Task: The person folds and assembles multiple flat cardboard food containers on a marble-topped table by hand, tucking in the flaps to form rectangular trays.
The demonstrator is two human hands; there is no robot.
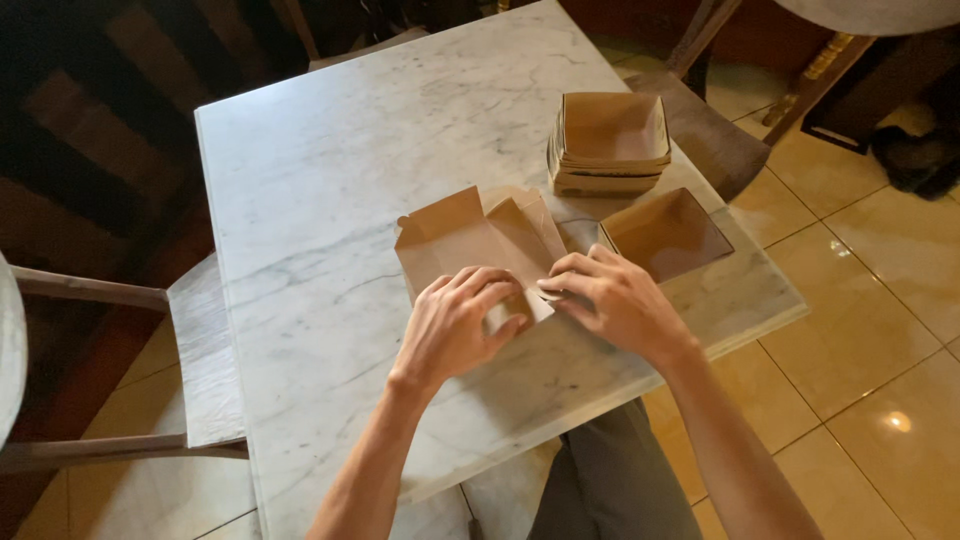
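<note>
Both hands worked at the near edge of a flat brown cardboard blank (470, 240) lying on the marble desk (330, 180). The left hand (460, 320) curled its fingers over a flap, pinching it; the right hand (610, 300) pressed bent fingertips on the same fold. Just beyond stood one folded tray (668, 232) and a stack of trays (610, 140).
</note>
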